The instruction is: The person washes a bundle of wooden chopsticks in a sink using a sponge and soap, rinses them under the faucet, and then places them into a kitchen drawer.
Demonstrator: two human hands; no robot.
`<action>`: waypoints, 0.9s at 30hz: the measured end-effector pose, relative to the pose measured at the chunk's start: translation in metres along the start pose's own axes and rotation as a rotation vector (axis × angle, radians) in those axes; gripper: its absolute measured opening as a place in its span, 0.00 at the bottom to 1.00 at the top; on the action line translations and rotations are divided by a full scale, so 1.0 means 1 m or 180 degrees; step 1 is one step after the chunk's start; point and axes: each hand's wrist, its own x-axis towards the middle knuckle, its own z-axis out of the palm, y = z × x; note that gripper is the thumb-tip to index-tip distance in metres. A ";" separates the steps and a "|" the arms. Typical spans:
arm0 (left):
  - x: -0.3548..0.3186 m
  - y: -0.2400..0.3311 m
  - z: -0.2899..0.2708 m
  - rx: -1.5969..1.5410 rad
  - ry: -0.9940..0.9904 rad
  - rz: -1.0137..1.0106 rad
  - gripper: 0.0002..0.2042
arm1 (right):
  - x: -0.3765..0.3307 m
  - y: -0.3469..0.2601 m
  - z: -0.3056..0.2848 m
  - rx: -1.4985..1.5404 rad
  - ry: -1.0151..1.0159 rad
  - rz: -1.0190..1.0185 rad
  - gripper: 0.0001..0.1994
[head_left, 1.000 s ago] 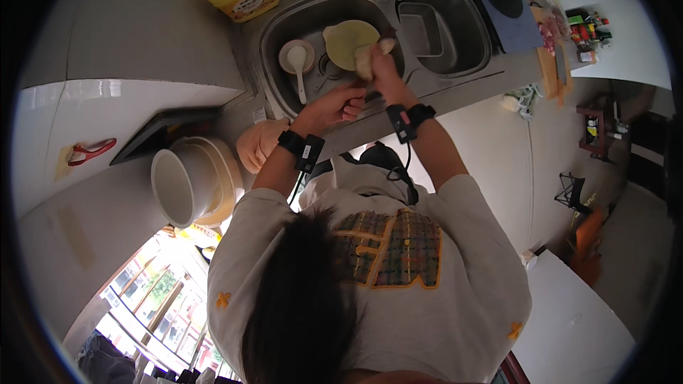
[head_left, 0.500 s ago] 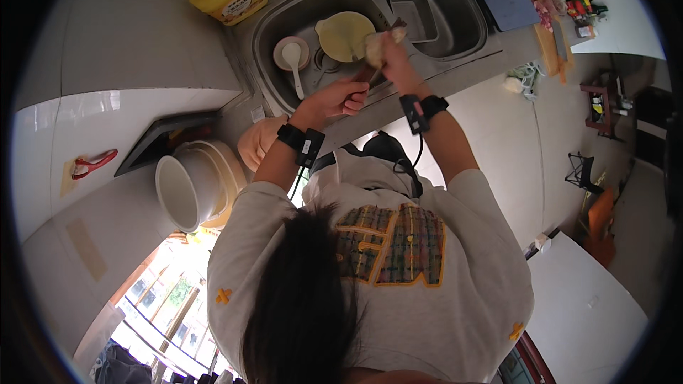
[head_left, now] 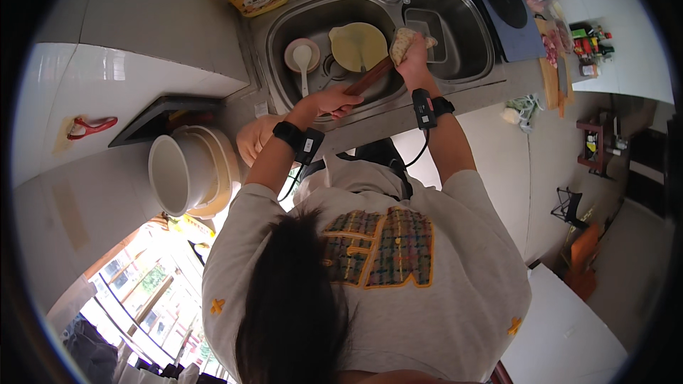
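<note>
The left hand [head_left: 334,102] is closed around one end of a brown wooden stick [head_left: 370,78], which slants over the left basin of the sink [head_left: 273,35]. The right hand [head_left: 413,62] grips a pale cloth [head_left: 402,44] at the stick's far end — near the divider. In that basin sit a yellow bowl [head_left: 348,51] and, left of it, a small dish [head_left: 290,57] — a white spoon [head_left: 302,58] resting in it.
</note>
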 end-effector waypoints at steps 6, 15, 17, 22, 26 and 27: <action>0.015 0.010 0.012 0.0756 0.0594 -0.0135 0.09 | 0.020 -0.009 -0.007 0.0026 0.0450 0.0408 0.18; 0.061 0.002 0.013 0.1165 0.1992 0.0335 0.07 | 0.022 -0.030 0.019 0.0246 -0.0539 0.1189 0.20; 0.058 0.003 0.018 0.1017 0.2205 0.0252 0.08 | 0.041 -0.038 0.012 0.0072 -0.0475 0.1262 0.19; 0.053 -0.027 0.009 0.0283 0.2707 0.0070 0.10 | 0.081 -0.056 -0.011 0.0343 -0.0480 0.1600 0.17; 0.048 -0.032 0.019 -0.0143 0.3016 0.0113 0.12 | 0.096 -0.065 -0.026 -0.1238 -0.0412 0.1386 0.15; 0.050 -0.032 0.024 -0.0337 0.3019 0.0154 0.11 | 0.099 -0.065 -0.034 -0.1514 -0.0434 0.1294 0.15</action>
